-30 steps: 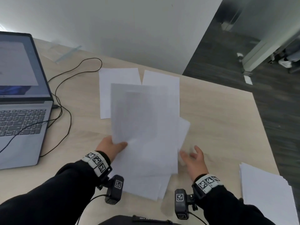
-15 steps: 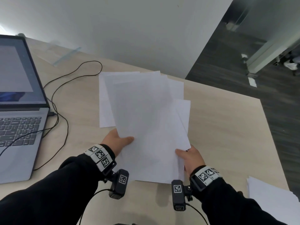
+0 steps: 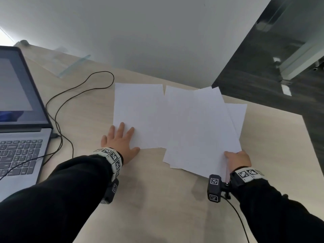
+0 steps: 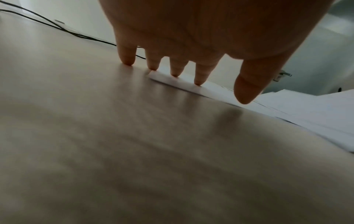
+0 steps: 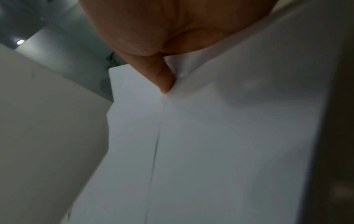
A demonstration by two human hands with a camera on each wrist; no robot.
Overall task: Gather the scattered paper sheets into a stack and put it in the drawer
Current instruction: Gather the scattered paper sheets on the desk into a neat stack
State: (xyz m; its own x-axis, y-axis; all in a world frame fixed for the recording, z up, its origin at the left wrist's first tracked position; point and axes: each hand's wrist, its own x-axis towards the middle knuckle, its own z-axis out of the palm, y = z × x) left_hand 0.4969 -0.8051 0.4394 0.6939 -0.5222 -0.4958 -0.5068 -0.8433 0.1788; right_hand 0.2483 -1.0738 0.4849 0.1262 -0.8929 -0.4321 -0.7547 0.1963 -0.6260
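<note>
White paper everywhere on my feed right now; the fanned bundle of sheets is pinched at its near right corner by my right hand, thumb on top, and the right wrist cam shows a finger pressed into the paper from below, so that hand is clamped on the bundle; the sheets in it are skewed against each other, corners sticking out at the far right; the near edge sits off the table surface, though I can't tell how far up the rest is lifted; my left hand is flat and spread, fingers straight, holding nothing; on the left wrist cam the fingertips land right on the near left corner of a single loose sheet lying flat on the light wood table, with the little finger down on bare wood beside it; that loose sheet sits just left of the bundle, and the bundle overlaps its right edge; another sheet peeks out behind the bundle at the far side; no drawer anywhere in my views; off to the left there's an open grey laptop with a black cable looping across the table toward the paper; dark floor past the far right corner of the table.
</note>
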